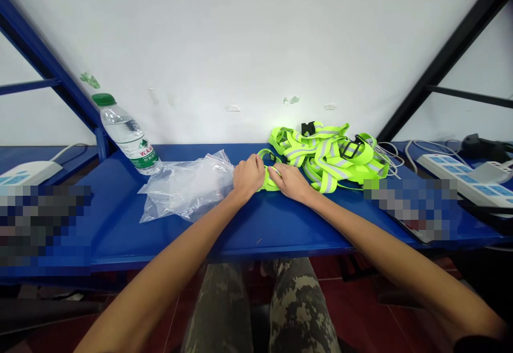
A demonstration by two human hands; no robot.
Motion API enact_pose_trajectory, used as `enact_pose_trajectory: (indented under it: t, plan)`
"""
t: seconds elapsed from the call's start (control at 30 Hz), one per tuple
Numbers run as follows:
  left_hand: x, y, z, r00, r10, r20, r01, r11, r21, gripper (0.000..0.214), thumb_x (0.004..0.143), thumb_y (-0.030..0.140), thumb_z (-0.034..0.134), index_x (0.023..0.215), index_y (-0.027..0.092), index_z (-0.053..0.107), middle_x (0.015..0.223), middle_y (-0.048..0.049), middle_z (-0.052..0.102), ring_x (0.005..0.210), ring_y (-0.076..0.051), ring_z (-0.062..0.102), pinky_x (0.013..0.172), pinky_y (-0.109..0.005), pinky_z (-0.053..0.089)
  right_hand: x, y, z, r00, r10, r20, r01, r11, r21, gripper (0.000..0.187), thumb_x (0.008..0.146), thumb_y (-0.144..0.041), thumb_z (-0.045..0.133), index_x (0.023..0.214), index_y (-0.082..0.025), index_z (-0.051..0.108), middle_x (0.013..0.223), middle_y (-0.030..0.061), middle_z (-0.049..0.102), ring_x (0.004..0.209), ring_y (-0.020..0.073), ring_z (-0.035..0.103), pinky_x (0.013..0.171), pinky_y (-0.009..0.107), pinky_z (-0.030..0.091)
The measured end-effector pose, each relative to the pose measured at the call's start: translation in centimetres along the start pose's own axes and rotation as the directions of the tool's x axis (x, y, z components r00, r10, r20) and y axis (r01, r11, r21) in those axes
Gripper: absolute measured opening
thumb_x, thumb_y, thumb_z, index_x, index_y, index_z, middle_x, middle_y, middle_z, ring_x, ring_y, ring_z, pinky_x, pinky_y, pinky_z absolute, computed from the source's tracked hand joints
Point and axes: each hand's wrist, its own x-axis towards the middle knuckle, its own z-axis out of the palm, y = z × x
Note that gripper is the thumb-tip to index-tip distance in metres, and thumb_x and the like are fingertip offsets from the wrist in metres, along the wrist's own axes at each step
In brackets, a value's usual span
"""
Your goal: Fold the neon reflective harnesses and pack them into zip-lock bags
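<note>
Our left hand [245, 176] and right hand [289, 181] close together on a yellow reflective strap [269, 183], just right of a plastic bag [186, 187].

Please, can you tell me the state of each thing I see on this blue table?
Left hand, holding the reflective strap
Right hand, touching the same strap
Reflective vests, tangled in a heap
Plastic bag, crumpled, lying flat
Water bottle, capped, leaning against the wall

Lettering appears only on the label of the plastic water bottle [142, 150] lying tilted on the bench: red capitals beginning with K, perhaps "KLAJA", with smaller print around them too small and curved to read.
</note>
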Motion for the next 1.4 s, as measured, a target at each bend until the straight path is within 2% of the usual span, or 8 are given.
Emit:
enact_pose_trajectory:
  t: [0.23, 0.53, 0.67, 0.83, 0.93, 1.03, 1.3, 1.4]
  plan:
    - [-0.5, 0.5, 0.0, 0.999, -0.008, 0.036, 0.010, 0.999, -0.046, 0.037, 0.102, 0.038, 0.027, 0.111, 0.021, 0.059, 0.093, -0.0108, 0.073, 0.085, -0.026, 0.069, 0.074, -0.034, 0.045, 0.3, -0.5, -0.3, 0.985, 0.155, 0.069, -0.149, 0.985, -0.082, 0.042, 0.104, -0.039, 0.033, 0.087, -0.018, 0.065, 0.083, 0.0112, 0.074, 0.076, 0.0231, 0.069, 0.065, 0.030, 0.034]
    - [-1.1, -0.5, 0.9, 0.930, 0.340, -0.142, -0.361, 0.917, -0.169, 0.026, 0.098, 0.022, 0.035, 0.113, 0.018, 0.056, 0.112, -0.0088, 0.066, 0.105, -0.021, 0.056, 0.095, -0.032, 0.041, 1.6, 0.8, 0.3, 0.969, 0.188, 0.161, -0.192, 0.981, 0.010, 0.056, 0.104, -0.042, 0.028, 0.075, -0.019, 0.069, 0.074, 0.0093, 0.072, 0.071, 0.0207, 0.066, 0.062, 0.028, 0.035]
    - [-0.6, -0.7, 1.2, 0.955, 0.289, -0.068, -0.297, 0.934, -0.197, 0.024, 0.096, 0.026, 0.041, 0.115, 0.019, 0.054, 0.096, -0.0063, 0.066, 0.093, -0.020, 0.060, 0.087, -0.031, 0.045, 1.4, 0.9, 0.8, 0.984, 0.173, 0.050, -0.171, 0.985, -0.036, 0.059, 0.103, -0.047, 0.030, 0.076, -0.017, 0.073, 0.079, 0.0112, 0.069, 0.075, 0.0212, 0.063, 0.066, 0.031, 0.040]
    - [0.0, -0.6, 1.0, 0.981, 0.187, 0.051, -0.175, 0.969, -0.174, 0.025, 0.092, 0.027, 0.049, 0.115, 0.021, 0.055, 0.088, -0.0049, 0.068, 0.085, -0.021, 0.065, 0.078, -0.032, 0.048, -0.2, 0.3, 0.6, 0.988, -0.030, -0.151, 0.023, 0.999, -0.049, 0.049, 0.103, -0.037, 0.033, 0.089, -0.015, 0.075, 0.088, 0.0118, 0.068, 0.086, 0.0223, 0.060, 0.081, 0.036, 0.047]
    - [0.4, -0.5, 1.0, 0.989, 0.125, 0.082, -0.112, 0.983, -0.142, 0.024, 0.089, 0.025, 0.051, 0.112, 0.023, 0.057, 0.089, -0.0055, 0.071, 0.086, -0.024, 0.068, 0.076, -0.034, 0.049, -1.6, 0.4, 0.0, 0.973, -0.202, -0.116, 0.197, 0.979, -0.050, 0.045, 0.098, -0.048, 0.045, 0.112, -0.013, 0.070, 0.105, 0.0138, 0.069, 0.100, 0.0267, 0.060, 0.092, 0.042, 0.047]
    - [0.7, -0.5, 1.0, 0.995, 0.076, 0.070, -0.069, 0.992, -0.104, 0.022, 0.087, 0.025, 0.052, 0.107, 0.022, 0.061, 0.091, -0.0074, 0.073, 0.090, -0.028, 0.069, 0.077, -0.035, 0.049, -2.8, 0.8, -0.3, 0.948, -0.311, -0.065, 0.306, 0.949, -0.077, 0.062, 0.092, -0.057, 0.053, 0.128, -0.008, 0.060, 0.121, 0.0187, 0.065, 0.112, 0.0325, 0.056, 0.098, 0.047, 0.045]
    - [-0.4, -0.3, -0.7, 0.989, 0.146, 0.000, -0.140, 0.944, -0.299, 0.024, 0.095, 0.031, 0.041, 0.104, 0.022, 0.062, 0.079, -0.0016, 0.074, 0.081, -0.020, 0.070, 0.076, -0.029, 0.047, -2.3, 1.0, -0.4, 0.966, -0.258, 0.005, 0.257, 0.959, -0.121, 0.050, 0.101, -0.047, 0.036, 0.121, -0.008, 0.060, 0.106, 0.0173, 0.067, 0.099, 0.0295, 0.058, 0.089, 0.043, 0.047]
    - [-1.0, 0.1, -0.9, 0.983, 0.164, -0.078, -0.176, 0.968, -0.181, 0.028, 0.096, 0.037, 0.042, 0.098, 0.020, 0.065, 0.090, -0.0070, 0.075, 0.088, -0.023, 0.070, 0.079, -0.031, 0.046, -1.6, 1.3, -0.5, 0.978, -0.207, 0.009, 0.206, 0.974, -0.095, 0.047, 0.103, -0.043, 0.030, 0.110, -0.010, 0.061, 0.099, 0.0156, 0.066, 0.092, 0.0272, 0.059, 0.087, 0.040, 0.046]
